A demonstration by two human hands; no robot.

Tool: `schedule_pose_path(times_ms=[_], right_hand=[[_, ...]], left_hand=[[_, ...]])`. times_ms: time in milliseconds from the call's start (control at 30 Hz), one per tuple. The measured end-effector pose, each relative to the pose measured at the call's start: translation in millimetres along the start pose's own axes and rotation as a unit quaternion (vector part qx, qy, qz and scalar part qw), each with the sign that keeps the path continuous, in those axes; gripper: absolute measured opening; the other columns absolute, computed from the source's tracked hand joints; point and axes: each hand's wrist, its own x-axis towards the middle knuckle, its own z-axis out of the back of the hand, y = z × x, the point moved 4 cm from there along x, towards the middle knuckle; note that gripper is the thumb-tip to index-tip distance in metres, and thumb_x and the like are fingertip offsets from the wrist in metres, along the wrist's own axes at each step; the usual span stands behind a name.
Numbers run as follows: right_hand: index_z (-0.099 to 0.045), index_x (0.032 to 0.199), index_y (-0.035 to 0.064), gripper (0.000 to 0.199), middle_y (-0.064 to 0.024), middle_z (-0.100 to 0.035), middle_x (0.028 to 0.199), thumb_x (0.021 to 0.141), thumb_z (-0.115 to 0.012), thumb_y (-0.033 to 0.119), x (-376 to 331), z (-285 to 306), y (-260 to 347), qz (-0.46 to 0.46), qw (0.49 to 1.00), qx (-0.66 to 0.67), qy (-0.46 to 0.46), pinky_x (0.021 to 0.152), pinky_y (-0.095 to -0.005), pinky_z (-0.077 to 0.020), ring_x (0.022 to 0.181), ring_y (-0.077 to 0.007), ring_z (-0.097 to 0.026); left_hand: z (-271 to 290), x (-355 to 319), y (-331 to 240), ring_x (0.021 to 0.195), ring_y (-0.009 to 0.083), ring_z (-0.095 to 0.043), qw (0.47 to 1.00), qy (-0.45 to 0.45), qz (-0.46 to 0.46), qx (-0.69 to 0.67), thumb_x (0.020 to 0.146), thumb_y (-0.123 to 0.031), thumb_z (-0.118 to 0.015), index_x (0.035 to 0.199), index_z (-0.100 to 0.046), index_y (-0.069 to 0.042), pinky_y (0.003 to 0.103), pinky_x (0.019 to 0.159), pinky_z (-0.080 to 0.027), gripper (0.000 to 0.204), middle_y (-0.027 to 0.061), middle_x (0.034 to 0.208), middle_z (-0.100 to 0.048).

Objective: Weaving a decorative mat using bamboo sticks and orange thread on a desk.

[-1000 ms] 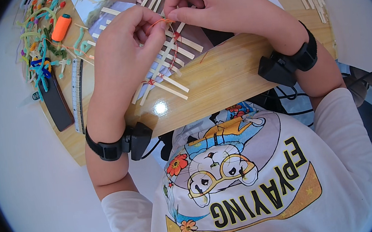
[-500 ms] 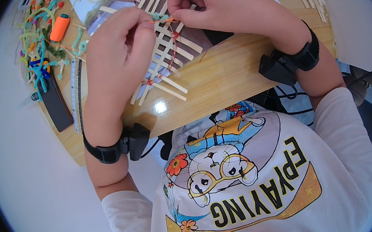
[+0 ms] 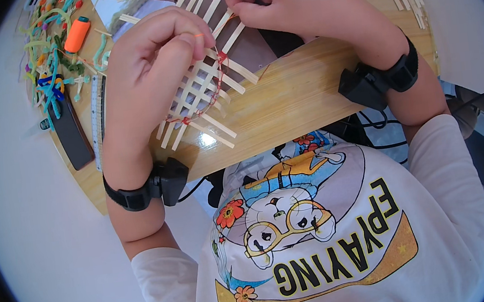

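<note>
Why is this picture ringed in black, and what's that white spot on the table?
In the head view, the fisheye leaves a dark border and seems to bow the ruler; in the head view, the white spot is glare on the glossy table, near the woven strips; again in the head view, the orange thread at the left hand is too fine to trace.

Woven lattice now nearer the front of the table

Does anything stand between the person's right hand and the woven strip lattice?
Nothing visible blocks the gap between the right hand and the nearest side of the lattice; the left hand, though, covers the lattice's upper left part.
</note>
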Motion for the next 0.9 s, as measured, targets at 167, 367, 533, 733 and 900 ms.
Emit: schedule_pose_path(times_ms=[167,367,533,733,900], right_hand=[[-0.058,0.079,-0.0030,0.015,-0.0198,-0.058,0.071,0.080,-0.059,0.012,1,3,-5,-0.046,0.998,-0.034,0.018,0.064,-0.0374,-0.0459,0.067,-0.0324,-0.057],[-0.056,0.077,-0.0025,0.014,-0.0168,-0.061,0.072,0.082,-0.058,0.011,1,8,-3,-0.070,0.995,-0.077,-0.001,0.061,-0.0347,-0.0461,0.067,-0.0263,-0.059],[-0.056,0.081,-0.0016,0.012,-0.0104,-0.063,0.072,0.087,-0.055,0.009,-4,20,17,-0.176,0.976,0.122,0.044,0.050,-0.0262,-0.0440,0.046,-0.0128,-0.054],[-0.059,0.104,-0.0037,0.017,-0.0080,-0.066,0.081,0.093,-0.056,0.009,0,11,0,-0.059,0.966,0.251,-0.031,0.051,-0.0219,-0.0456,0.050,-0.0082,-0.055],[-0.049,0.128,-0.0032,0.036,-0.0082,-0.066,0.093,0.095,-0.058,0.007,3,-21,2,-0.108,0.851,0.511,0.058,0.066,-0.0221,-0.0513,0.077,-0.0096,-0.062]], left_hand=[[1,-2,7,0.072,0.0095,-0.048,0.995,0.010,0.088,0.052,0.087,-0.006,-0.044,0.075,-0.052,-0.001,0.023,0.068,-0.038,0.015,0.0041,0.080,-0.057],[-3,-3,2,0.071,0.0069,-0.046,0.989,0.022,0.136,0.062,0.089,-0.007,-0.045,0.077,-0.053,-0.001,0.022,0.066,-0.038,0.015,0.0012,0.075,-0.054],[1,-3,7,0.071,0.0065,-0.048,0.994,-0.006,0.096,0.058,0.090,-0.008,-0.045,0.080,-0.056,0.000,0.022,0.067,-0.040,0.017,0.0033,0.087,-0.059],[12,0,1,0.074,0.0068,-0.050,0.996,-0.047,0.001,0.071,0.094,-0.009,-0.050,0.086,-0.060,0.001,0.022,0.068,-0.041,0.016,0.0054,0.106,-0.058],[17,-4,2,0.078,0.0073,-0.050,0.994,-0.084,-0.021,0.068,0.095,-0.010,-0.055,0.092,-0.063,0.000,0.022,0.069,-0.041,0.013,0.0052,0.107,-0.057]])
